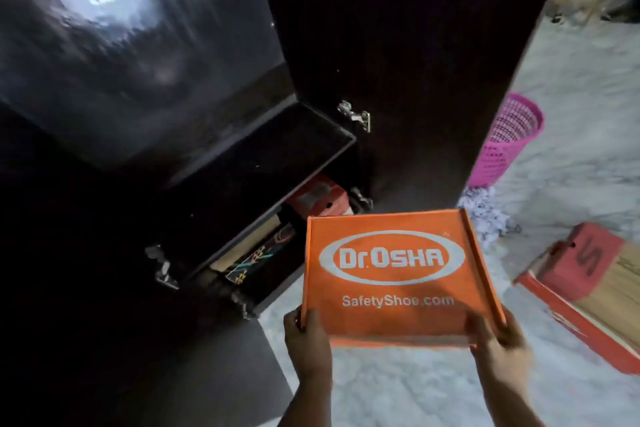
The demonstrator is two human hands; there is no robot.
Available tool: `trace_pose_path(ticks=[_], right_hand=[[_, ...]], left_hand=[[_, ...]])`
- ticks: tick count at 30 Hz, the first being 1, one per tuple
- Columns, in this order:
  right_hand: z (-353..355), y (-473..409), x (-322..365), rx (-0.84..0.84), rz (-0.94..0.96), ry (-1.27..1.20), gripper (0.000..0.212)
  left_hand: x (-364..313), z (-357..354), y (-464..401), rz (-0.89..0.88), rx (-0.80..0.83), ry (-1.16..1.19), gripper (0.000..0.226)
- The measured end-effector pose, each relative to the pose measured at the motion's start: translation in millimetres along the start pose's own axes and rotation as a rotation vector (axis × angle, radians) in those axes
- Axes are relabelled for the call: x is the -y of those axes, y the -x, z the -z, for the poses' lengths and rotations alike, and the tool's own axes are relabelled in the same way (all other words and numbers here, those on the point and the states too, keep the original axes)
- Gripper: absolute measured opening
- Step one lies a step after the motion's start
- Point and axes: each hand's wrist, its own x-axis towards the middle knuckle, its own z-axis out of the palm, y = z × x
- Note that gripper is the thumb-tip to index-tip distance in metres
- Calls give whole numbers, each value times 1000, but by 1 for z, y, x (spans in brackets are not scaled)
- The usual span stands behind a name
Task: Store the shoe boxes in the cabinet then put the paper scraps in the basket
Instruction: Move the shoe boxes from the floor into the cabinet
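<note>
Orange shoe box (391,274) held lid-up off the floor; left hand (306,333) and right hand (498,340) grip its near corners, thumbs on the lid. Open cabinet (242,218) lies ahead-left, nearer the left hand. Lower shelf contents dark, blurred; pink basket (509,139) partly hidden behind the door.

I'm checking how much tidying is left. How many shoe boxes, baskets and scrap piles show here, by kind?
Shoe boxes: 3, the orange box held by the left hand and right hand, a red box in the cabinet, a red box on the floor.
Pink basket: 1
Paper scrap pile: 1
Total: 5
</note>
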Motion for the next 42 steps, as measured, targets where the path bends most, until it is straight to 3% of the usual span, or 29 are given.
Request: trace_pose_path(ticks=[4,6,8,9,11,15,17,19,21,25,28,32,35,39,42], right_hand=[[-98,-3,72,206,176,82,64],[-145,-3,101,299,255,110,63],[-192,-8,120,403,314,148,57],[-214,-14,125,451,330,157,56],[-261,-27,130,543,297,162,54],[-347,-55,131,766,279,253,40],[-379,-66,129,853,263,305,50],[-404,-77,122,865,268,317,71],[-422,-80,120,864,305,330,69],[-457,-76,132,825,331,372,60],[-481,-73,138,830,356,424,66],[-511,-74,144,820,344,461,68],[-523,-76,142,857,326,456,67],[-521,-74,151,872,331,515,63],[-505,-59,164,852,336,559,66]], left_hand=[[-22,30,-80,-11,-126,203,53],[-6,40,-144,17,-191,311,55],[-28,50,-178,9,-211,398,43],[-42,56,-189,-4,-235,394,41],[-69,65,-200,-19,-246,376,58],[-35,78,-279,44,-360,277,97],[-30,75,-297,52,-565,152,98],[-60,68,-281,57,-661,154,107],[-97,60,-253,59,-629,249,104],[-123,48,-253,118,-625,391,76],[-138,46,-267,170,-651,486,86],[-170,51,-284,285,-517,638,52],[-182,52,-290,311,-465,736,47],[-178,52,-284,277,-443,675,57],[-174,55,-273,323,-368,695,81]])
